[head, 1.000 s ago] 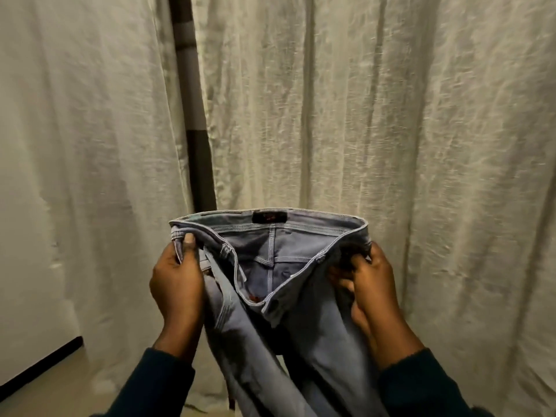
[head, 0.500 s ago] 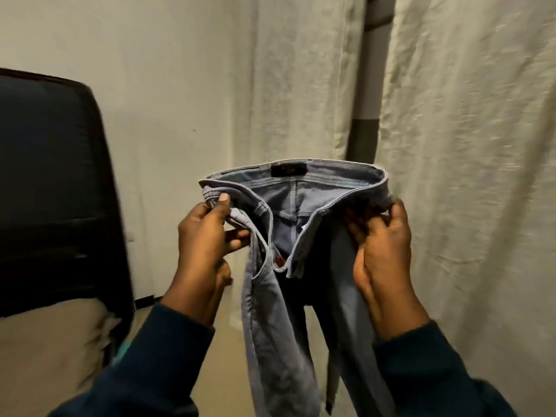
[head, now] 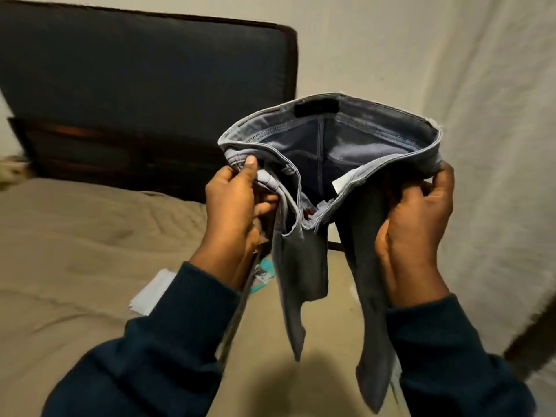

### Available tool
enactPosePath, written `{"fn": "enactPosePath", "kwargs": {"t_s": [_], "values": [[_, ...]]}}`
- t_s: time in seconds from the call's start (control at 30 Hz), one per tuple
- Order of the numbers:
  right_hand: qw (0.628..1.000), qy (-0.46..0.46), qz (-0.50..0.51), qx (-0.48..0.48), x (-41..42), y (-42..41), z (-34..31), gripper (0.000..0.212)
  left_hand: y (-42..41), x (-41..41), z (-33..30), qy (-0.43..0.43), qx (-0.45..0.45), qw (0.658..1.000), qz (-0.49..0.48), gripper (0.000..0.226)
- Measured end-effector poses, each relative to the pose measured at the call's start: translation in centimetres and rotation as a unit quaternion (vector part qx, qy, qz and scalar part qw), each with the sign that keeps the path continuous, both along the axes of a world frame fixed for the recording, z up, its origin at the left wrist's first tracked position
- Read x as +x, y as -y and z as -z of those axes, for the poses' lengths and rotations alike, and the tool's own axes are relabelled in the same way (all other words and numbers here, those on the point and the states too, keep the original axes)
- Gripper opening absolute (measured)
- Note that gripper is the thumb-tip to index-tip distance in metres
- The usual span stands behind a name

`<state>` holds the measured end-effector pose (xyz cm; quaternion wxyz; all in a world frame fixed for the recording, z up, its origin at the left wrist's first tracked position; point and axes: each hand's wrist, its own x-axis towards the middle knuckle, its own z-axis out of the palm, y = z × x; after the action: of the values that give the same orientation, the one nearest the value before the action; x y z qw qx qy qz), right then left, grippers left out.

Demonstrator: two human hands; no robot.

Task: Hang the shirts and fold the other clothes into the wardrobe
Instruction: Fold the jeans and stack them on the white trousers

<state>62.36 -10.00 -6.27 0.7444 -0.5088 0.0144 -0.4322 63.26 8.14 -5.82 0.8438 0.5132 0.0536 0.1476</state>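
Observation:
A pair of light grey-blue jeans (head: 304, 260) hangs in the air in front of me, waistband up and open, legs dangling toward the floor. My left hand (head: 234, 212) pinches the left side of the waistband between thumb and fingers. My right hand (head: 418, 218) grips the right side of the waistband, fingers curled into the fabric. Both arms wear dark blue sleeves. No wardrobe or shirts are in view.
A bed with a tan cover (head: 75, 251) lies at the left, with a dark padded headboard (head: 144, 73) behind it. White papers (head: 150, 293) and a teal item (head: 264, 275) lie at the bed's edge. A pale curtain (head: 505, 176) hangs at the right.
My view has swung left from the curtain to the bed and headboard. Both hands kept hold of the jeans' waistband and carried them along.

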Motion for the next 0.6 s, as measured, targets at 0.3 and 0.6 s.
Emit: {"fn": "enactPosePath", "kwargs": {"t_s": [0.3, 0.6], "values": [[0.995, -0.034, -0.087, 0.028, 5.7, -7.5, 2.4, 0.040, -5.9, 2.7, 4.1, -0.052, -0.086, 0.989, -0.112, 0.020], [0.990, -0.052, -0.131, -0.002, 12.5, -20.8, 6.9, 0.039, -16.8, 5.0, 9.7, -0.101, -0.201, 0.948, -0.225, 0.018]]}}
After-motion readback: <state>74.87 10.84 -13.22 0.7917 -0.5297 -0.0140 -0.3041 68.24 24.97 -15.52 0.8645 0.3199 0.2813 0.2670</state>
